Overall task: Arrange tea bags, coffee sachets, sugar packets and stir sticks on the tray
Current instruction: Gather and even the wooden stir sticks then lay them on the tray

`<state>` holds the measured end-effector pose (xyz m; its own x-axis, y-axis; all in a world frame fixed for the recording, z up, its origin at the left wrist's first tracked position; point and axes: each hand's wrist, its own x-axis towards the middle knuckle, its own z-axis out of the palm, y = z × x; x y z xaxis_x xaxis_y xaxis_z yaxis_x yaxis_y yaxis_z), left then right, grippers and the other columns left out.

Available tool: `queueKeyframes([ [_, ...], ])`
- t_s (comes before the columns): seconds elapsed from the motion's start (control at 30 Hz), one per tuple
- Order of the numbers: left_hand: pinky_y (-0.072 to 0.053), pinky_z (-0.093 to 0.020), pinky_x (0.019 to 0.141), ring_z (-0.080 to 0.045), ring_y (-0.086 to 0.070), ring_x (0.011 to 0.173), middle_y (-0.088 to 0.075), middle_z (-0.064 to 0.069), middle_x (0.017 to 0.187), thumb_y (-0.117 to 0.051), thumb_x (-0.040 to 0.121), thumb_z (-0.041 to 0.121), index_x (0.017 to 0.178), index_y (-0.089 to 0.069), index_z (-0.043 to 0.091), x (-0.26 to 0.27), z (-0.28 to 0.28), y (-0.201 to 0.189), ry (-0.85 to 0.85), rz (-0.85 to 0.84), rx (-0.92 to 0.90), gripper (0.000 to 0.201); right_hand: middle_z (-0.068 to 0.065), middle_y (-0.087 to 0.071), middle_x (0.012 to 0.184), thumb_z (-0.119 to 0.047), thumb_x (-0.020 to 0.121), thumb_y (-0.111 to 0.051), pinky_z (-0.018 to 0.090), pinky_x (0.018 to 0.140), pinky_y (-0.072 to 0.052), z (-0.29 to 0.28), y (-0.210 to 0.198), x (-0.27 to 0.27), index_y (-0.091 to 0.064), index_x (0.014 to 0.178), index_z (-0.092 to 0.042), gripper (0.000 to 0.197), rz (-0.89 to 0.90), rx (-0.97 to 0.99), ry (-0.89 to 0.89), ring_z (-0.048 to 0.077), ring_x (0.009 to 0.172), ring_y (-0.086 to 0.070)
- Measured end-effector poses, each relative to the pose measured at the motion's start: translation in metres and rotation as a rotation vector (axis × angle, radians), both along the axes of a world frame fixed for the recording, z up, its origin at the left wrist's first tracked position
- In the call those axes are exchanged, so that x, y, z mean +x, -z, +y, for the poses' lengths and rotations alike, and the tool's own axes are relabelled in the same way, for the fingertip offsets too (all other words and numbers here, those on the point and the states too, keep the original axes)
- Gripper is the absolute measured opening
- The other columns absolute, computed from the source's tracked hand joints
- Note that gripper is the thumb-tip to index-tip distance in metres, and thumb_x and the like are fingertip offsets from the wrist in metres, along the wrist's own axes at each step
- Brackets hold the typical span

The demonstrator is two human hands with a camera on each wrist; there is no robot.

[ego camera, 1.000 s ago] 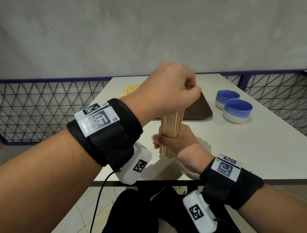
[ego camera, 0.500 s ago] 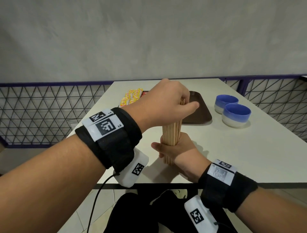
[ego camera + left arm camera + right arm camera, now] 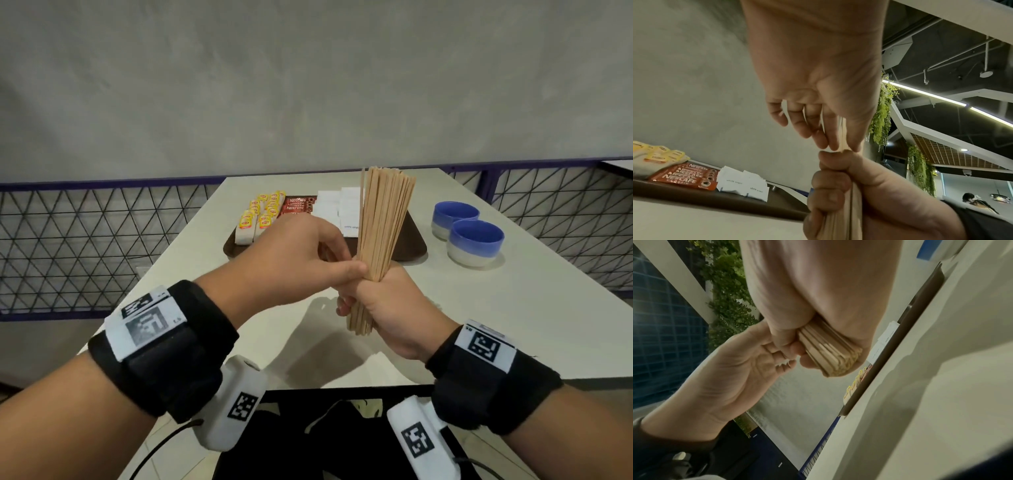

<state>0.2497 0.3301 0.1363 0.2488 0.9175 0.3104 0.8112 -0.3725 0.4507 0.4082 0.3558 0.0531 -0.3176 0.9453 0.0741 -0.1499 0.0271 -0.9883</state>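
My right hand (image 3: pixel 387 301) grips a thick bundle of wooden stir sticks (image 3: pixel 383 219) upright above the near part of the table, and the tops fan out a little. My left hand (image 3: pixel 352 270) pinches a few sticks between thumb and fingers just above the right fist; the left wrist view shows these fingertips (image 3: pixel 835 142) on the sticks (image 3: pixel 854 211). Behind lies the brown tray (image 3: pixel 412 245) with yellow-tagged tea bags (image 3: pixel 260 216), red coffee sachets (image 3: pixel 298 205) and white sugar packets (image 3: pixel 334 209). The bundle's lower ends (image 3: pixel 830 352) show in the right wrist view.
Two blue-and-white bowls (image 3: pixel 476 240) stand right of the tray on the pale table (image 3: pixel 513 325). A purple-framed wire fence (image 3: pixel 85 240) runs behind and beside the table. The tray's right part, behind the sticks, shows bare brown surface.
My left hand has come down from the top of the bundle to just above the right fist, uncovering the stick tops. The tray's contents have come into sight.
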Motion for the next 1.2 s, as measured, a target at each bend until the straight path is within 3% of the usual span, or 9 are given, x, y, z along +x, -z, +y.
queueKeyframes([
  [0.13,-0.046,-0.021,0.064,-0.001,-0.063,0.078,-0.071,0.012,0.078,-0.076,0.082,0.048,0.081,-0.078,0.027,0.003,0.001,0.004,0.042,0.038,0.036,0.021,0.002,-0.06,0.066,-0.006,0.092,-0.069,0.038,0.07,-0.053,0.0,0.003,0.001,-0.067,0.1,-0.008,0.008,-0.025,-0.001,0.017,0.017,0.063,-0.058],
  [0.37,-0.048,-0.035,0.069,-0.016,-0.057,0.077,-0.06,0.007,0.078,-0.064,0.092,0.038,0.079,-0.067,0.022,0.006,0.001,0.005,0.16,0.185,0.111,0.021,-0.002,-0.059,0.062,0.003,0.093,-0.062,0.029,0.057,-0.051,-0.003,-0.002,0.005,-0.067,0.083,-0.015,0.021,-0.051,0.061,-0.009,0.018,0.059,-0.055],
  [0.53,-0.039,-0.021,0.059,-0.004,-0.047,0.061,-0.055,0.009,0.067,-0.068,0.094,0.022,0.075,-0.065,0.018,-0.001,0.01,-0.003,0.104,-0.179,0.052,0.02,0.008,-0.057,0.07,-0.007,0.09,-0.071,0.042,0.074,-0.056,0.001,-0.003,0.009,-0.065,0.076,-0.016,0.017,-0.018,-0.039,-0.048,0.022,0.066,-0.061],
  [0.63,-0.039,-0.024,0.057,-0.01,-0.047,0.06,-0.06,-0.007,0.068,-0.068,0.095,0.029,0.079,-0.071,0.018,-0.007,0.017,-0.007,0.053,-0.319,0.02,0.019,0.012,-0.054,0.075,-0.006,0.09,-0.069,0.035,0.072,-0.057,0.002,-0.008,0.014,-0.06,0.088,-0.01,0.01,0.011,-0.096,-0.068,0.021,0.066,-0.061],
  [0.7,-0.043,-0.026,0.061,-0.011,-0.053,0.063,-0.067,-0.002,0.072,-0.071,0.092,0.031,0.08,-0.076,0.019,-0.006,0.018,-0.004,0.074,-0.332,-0.006,0.017,0.012,-0.052,0.072,-0.003,0.091,-0.067,0.034,0.068,-0.057,0.003,-0.009,0.015,-0.058,0.091,-0.007,0.011,0.032,-0.111,-0.071,0.021,0.064,-0.059],
  [0.77,-0.047,-0.023,0.062,-0.006,-0.06,0.064,-0.073,0.009,0.073,-0.077,0.088,0.03,0.081,-0.08,0.019,0.0,0.017,-0.001,0.086,-0.309,-0.037,0.013,0.011,-0.05,0.068,-0.001,0.092,-0.067,0.035,0.064,-0.056,0.004,-0.009,0.015,-0.057,0.091,-0.005,0.01,0.048,-0.102,-0.076,0.023,0.062,-0.057],
  [0.87,-0.053,-0.026,0.064,-0.012,-0.068,0.071,-0.075,0.006,0.075,-0.08,0.083,0.031,0.08,-0.081,0.022,0.01,0.019,0.006,0.07,-0.24,-0.074,0.01,0.008,-0.05,0.066,-0.002,0.094,-0.066,0.035,0.062,-0.055,0.006,-0.007,0.015,-0.062,0.104,-0.005,0.012,0.009,-0.076,-0.069,0.023,0.063,-0.055],
  [1.0,-0.052,-0.026,0.062,-0.004,-0.064,0.067,-0.072,0.01,0.071,-0.078,0.085,0.03,0.078,-0.079,0.023,0.016,0.028,0.011,0.043,-0.157,-0.045,0.01,0.008,-0.052,0.068,-0.006,0.093,-0.068,0.035,0.065,-0.056,0.012,-0.003,0.017,-0.06,0.12,-0.008,0.028,-0.038,-0.111,-0.051,0.022,0.064,-0.057],
  [1.2,-0.05,-0.027,0.062,-0.005,-0.063,0.069,-0.069,0.009,0.071,-0.071,0.085,0.027,0.076,-0.073,0.022,0.024,0.036,0.014,0.075,0.034,0.044,0.011,0.009,-0.053,0.07,-0.011,0.094,-0.071,0.033,0.057,-0.053,0.02,-0.004,0.019,-0.061,0.118,-0.005,0.027,-0.013,-0.184,-0.051,0.016,0.058,-0.055],
])
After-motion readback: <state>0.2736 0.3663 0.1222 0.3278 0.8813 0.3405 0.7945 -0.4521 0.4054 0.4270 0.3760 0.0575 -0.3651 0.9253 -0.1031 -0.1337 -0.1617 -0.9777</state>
